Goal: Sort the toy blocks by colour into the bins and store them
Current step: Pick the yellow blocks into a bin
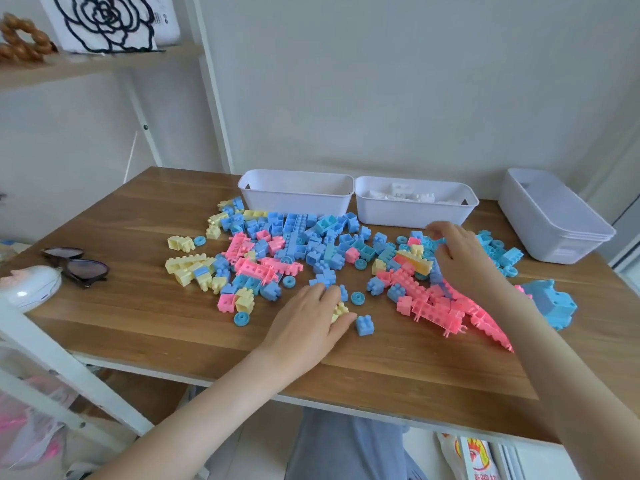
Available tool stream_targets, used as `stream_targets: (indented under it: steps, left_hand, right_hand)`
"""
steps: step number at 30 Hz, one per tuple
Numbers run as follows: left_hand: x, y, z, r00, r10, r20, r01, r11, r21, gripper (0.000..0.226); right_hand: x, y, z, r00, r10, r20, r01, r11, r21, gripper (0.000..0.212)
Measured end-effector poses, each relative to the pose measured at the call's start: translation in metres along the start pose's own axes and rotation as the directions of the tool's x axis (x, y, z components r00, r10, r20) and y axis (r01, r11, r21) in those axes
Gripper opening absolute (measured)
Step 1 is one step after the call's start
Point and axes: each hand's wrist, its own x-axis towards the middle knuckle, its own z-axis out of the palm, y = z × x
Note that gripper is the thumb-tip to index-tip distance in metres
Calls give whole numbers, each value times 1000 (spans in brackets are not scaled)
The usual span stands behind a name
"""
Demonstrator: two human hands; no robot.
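Note:
Blue, pink and yellow toy blocks [294, 244] lie scattered across the middle of the wooden table [138, 306]. My left hand [311, 317] lies over a yellow block [340, 310] at the pile's near edge, thumb curled beside it, with a small blue block [364, 324] just to its right. My right hand [460, 258] reaches into the right part of the pile, fingers bent down among blue pieces; whether it holds one is hidden. Three white bins stand behind: a left bin [294, 202], a middle bin [412, 211] holding white pieces, and a right bin [554, 220].
Sunglasses [78, 266] and a white rounded object [29, 285] lie at the table's left edge. A white shelf frame [214, 98] rises at the back left. A large blue piece [550, 303] sits at the right, near long pink blocks [446, 306].

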Motion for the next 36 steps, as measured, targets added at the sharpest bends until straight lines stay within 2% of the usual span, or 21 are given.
stream_targets:
  steps: [3, 5, 7, 10, 12, 14, 16, 20, 24, 29, 36]
  left_hand:
    - [18, 11, -13, 997, 6, -73, -12, 997, -79, 27]
    - [37, 18, -21, 996, -41, -75, 30, 989, -144, 24]
    - [57, 23, -24, 995, -98, -4, 94, 967, -238, 20]
    - [83, 29, -17, 988, -87, 128, 123, 944, -308, 21]
    - [95, 32, -11, 970, -129, 204, 199, 905, -376, 24]
    - [104, 35, -8, 946, -188, 263, 292, 846, -446, 20]
    - [110, 36, -7, 939, -202, 280, 310, 848, -429, 14]
    - [115, 31, -1, 933, -225, 282, 315, 890, -329, 27]
    - [118, 29, 7, 918, -284, 275, 357, 895, -267, 19]
    - [124, 31, 15, 913, -259, 315, 332, 921, -203, 40]
    - [131, 30, 12, 919, -232, 320, 315, 918, -239, 13]
  right_hand:
    - [8, 7, -3, 980, 19, 197, 15, 985, -171, 40]
    - [8, 6, -2, 959, 23, 282, 47, 970, -240, 44]
    - [9, 5, 0, 958, 21, 287, 53, 967, -248, 44]
    - [12, 3, 6, 970, 2, 245, 66, 961, -270, 32]
    - [15, 2, 10, 975, -6, 223, 71, 956, -283, 21]
    - [19, 1, 10, 979, 30, 202, 15, 976, -219, 17]
    - [22, 1, 9, 982, 88, 165, -71, 992, -103, 22]
    - [33, 4, 4, 990, 133, 37, -133, 991, -21, 28]
    - [42, -4, 2, 987, 120, 108, -120, 993, -8, 32]
    - [47, -8, 14, 982, 80, 170, -65, 994, -89, 29]
    - [44, -7, 19, 982, 40, 185, -15, 991, -137, 24]
